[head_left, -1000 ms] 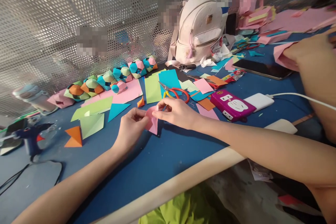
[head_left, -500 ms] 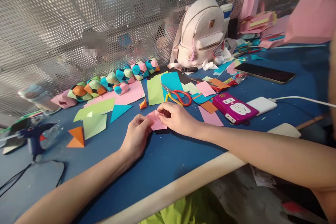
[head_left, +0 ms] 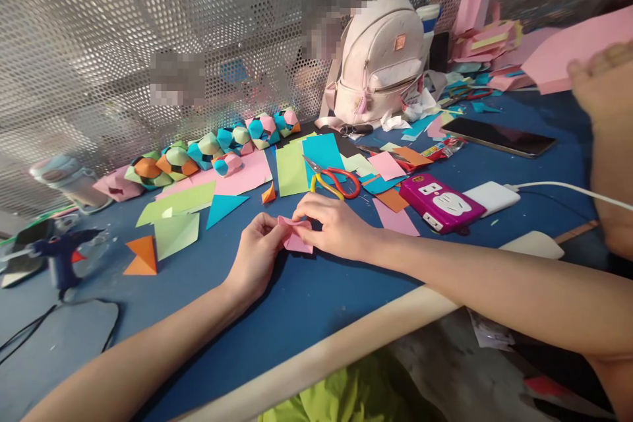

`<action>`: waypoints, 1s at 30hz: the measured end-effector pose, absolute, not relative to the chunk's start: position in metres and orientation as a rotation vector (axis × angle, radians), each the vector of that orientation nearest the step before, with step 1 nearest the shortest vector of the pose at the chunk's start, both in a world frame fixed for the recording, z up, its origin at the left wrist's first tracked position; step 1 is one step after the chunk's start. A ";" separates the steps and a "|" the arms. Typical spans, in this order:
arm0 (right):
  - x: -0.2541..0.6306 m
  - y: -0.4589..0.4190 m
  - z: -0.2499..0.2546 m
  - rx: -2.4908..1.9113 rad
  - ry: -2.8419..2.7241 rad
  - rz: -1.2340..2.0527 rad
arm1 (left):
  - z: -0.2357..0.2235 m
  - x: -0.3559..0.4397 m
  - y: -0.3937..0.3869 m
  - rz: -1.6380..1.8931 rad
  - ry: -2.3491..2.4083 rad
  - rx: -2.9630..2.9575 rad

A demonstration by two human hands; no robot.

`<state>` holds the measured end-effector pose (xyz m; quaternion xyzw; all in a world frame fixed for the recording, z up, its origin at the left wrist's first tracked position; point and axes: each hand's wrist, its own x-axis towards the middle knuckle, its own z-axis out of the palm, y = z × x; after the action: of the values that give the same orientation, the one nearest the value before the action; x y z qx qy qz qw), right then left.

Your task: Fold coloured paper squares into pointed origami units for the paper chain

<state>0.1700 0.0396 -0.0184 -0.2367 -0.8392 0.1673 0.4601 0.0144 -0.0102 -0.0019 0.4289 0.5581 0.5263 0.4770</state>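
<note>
Between my two hands is a small piece of pink paper (head_left: 299,242), its upper edge bent over. My left hand (head_left: 258,244) pinches its left side between thumb and fingers. On the other side, my right hand (head_left: 339,227) grips the upper right part with thumb and forefinger. Just beyond my right hand lie scissors (head_left: 341,183) with red and yellow handles, on blue and green sheets. A small folded orange piece (head_left: 268,194) sits beyond my left hand. Further left are a blue triangle (head_left: 225,209), a light green sheet (head_left: 177,235) and a folded orange paper (head_left: 142,256).
Several folded paper balls (head_left: 178,161) line the back by the perforated metal screen (head_left: 123,26). A glue gun (head_left: 66,257) stands at left near a bottle (head_left: 69,181). A backpack (head_left: 383,59), phone (head_left: 497,136) and purple power bank (head_left: 440,203) are rightward. Another person's hand (head_left: 606,82) holds pink paper.
My fingers have bent the pink paper's upper edge over, and my right thumb has shifted onto it. At far right, the other person's pink sheet has tilted lower and their hand has come into view.
</note>
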 end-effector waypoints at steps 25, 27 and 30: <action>0.170 0.034 -0.010 -0.633 -1.936 0.748 | -0.004 0.017 -0.013 1.390 1.390 1.333; 0.169 0.036 -0.009 -0.720 -1.879 0.878 | -0.005 0.015 -0.014 1.362 1.396 1.377; 0.168 0.038 -0.009 -0.777 -1.817 1.007 | -0.006 0.013 -0.015 1.341 1.409 1.487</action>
<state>0.1676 0.0379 -0.0085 -0.3138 -0.7333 0.4066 0.4455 0.0132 -0.0147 -0.0060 0.5714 0.5413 0.5150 0.3396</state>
